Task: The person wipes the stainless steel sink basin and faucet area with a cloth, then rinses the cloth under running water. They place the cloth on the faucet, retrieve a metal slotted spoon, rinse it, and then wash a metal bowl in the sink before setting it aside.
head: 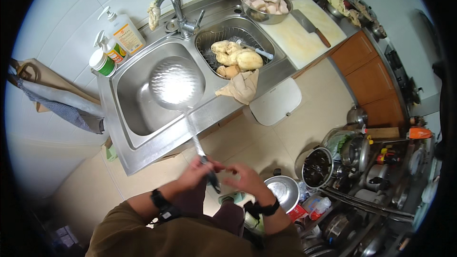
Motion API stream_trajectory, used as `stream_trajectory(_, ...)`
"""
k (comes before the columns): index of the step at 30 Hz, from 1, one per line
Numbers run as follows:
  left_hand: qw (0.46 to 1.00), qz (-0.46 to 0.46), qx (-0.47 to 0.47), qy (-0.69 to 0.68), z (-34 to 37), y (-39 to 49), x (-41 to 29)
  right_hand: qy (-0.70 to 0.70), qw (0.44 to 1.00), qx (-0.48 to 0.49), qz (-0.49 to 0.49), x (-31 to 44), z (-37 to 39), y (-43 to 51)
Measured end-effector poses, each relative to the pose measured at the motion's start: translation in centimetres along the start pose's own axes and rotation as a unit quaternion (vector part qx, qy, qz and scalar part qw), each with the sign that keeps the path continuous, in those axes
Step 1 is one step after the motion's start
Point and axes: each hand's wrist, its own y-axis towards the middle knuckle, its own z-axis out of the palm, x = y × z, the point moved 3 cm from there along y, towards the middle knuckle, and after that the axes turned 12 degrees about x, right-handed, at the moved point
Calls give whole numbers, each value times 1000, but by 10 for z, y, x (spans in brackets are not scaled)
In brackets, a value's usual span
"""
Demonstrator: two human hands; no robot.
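Note:
My left hand (198,173) is closed around the black grip of a long-handled metal skimmer (176,84). Its broad round head, shiny and blurred, hangs over the left sink basin (134,114). Close by on the right, my right hand (246,180) has bent, parted fingers and holds nothing; its fingertips are blurred near the grip. In the right basin, a wire basket (264,37) carries pale root vegetables (249,59) that look like lotus roots, plus a tool with a light blue handle (262,53). A beige cloth (242,86) drapes over that basin's front edge.
Behind the basins rises a faucet (184,21); pump bottles (126,34) stand at left. A steel bowl of pale chunks (266,3) and a cleaver (309,26) rest by a white cutting board (285,39). Below are a white bin (276,101) and a crowded pot rack (367,200).

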Motion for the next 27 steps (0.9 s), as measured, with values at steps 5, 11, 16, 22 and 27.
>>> stream_trajectory(5,972,68,-165,-151,-100,-60,-103,-30,994,-106,-26,61,-83,69)
stream_trajectory(11,936,59,-268,-218,-141,-98,-134,-97,987,-128,-7,118,-167,146)
stream_trajectory(16,918,61,-298,-254,-135,-85,-137,-104,993,-57,-12,99,-227,228)
stream_trajectory(22,909,42,-309,-276,-115,-51,-155,-161,975,-59,-141,54,-287,368)
stream_trajectory(27,889,39,-320,-326,-107,-22,-164,-351,900,-17,-256,37,-285,480)
